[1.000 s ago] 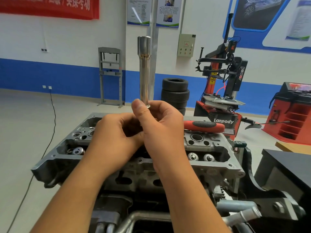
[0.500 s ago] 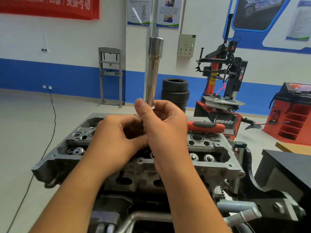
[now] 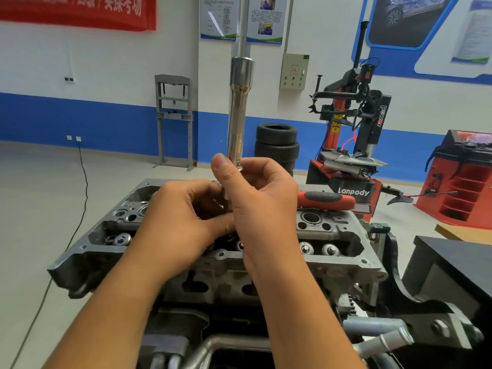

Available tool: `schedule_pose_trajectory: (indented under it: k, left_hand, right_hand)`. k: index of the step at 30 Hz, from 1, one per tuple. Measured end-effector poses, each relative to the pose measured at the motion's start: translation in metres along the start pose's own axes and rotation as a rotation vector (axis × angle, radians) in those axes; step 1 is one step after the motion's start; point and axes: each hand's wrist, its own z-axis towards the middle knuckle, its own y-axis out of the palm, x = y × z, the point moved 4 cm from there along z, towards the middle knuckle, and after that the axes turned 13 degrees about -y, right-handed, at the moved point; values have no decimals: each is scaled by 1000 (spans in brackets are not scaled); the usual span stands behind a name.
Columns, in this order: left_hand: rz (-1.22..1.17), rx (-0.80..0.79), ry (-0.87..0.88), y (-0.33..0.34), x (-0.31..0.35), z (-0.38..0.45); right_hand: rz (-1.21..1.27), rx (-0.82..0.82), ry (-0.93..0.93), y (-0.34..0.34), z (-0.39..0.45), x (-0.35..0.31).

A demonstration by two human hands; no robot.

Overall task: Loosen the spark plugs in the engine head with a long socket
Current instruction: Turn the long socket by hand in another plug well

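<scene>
Nearest the camera, at the bottom of the frame, your two forearms ran up from the lower edge and met at the centre. Your left hand (image 3: pixel 183 222) was curled shut just left of centre, fingers bunched around something small at the foot of the tool; what exactly it gripped was hidden by your fingers. Your right hand (image 3: pixel 262 203) was closed around the lower end of the long socket (image 3: pixel 238 113), thumb pressed up against its side, so the chrome tube stood nearly upright, rising into the upper middle of the frame with its wider end on top.

Behind and beneath your hands sat the engine head (image 3: pixel 343 251), spanning the middle of the frame. The socket was held above it, not lowered into any plug well, so I judged that no spark plug had been engaged at that moment; whether any were already loose could not be told. You seemed to be fitting or adjusting the tool, with seating it and turning left to do.

On the head's far edge, right of centre, lay a red-handled tool (image 3: pixel 324 199), untouched. Farther back stood a stack of tyres (image 3: pixel 277 145)
</scene>
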Motion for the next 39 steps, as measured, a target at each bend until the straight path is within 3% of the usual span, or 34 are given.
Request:
schedule_pose_trajectory:
  k: [5, 12, 20, 29, 34, 39]
  left_hand:
    - [-39, -192, 5, 0, 2, -1]
    - [-29, -39, -13, -2, -3, 0]
    - [-48, -194, 11, 1, 2, -2]
    - [-10, -85, 29, 1, -1, 1]
    - [39, -150, 33, 3, 1, -1]
    - [64, -94, 41, 3, 5, -1]
  right_hand:
    - [-81, -11, 6, 3, 0, 1]
    - [-16, -66, 41, 4, 1, -3]
    - [-77, -61, 53, 4, 1, 0]
    - [-15, -43, 45, 4, -1, -5]
    - [-93, -48, 11, 7, -1, -6]
    - [-179, -100, -17, 12, -2, -7]
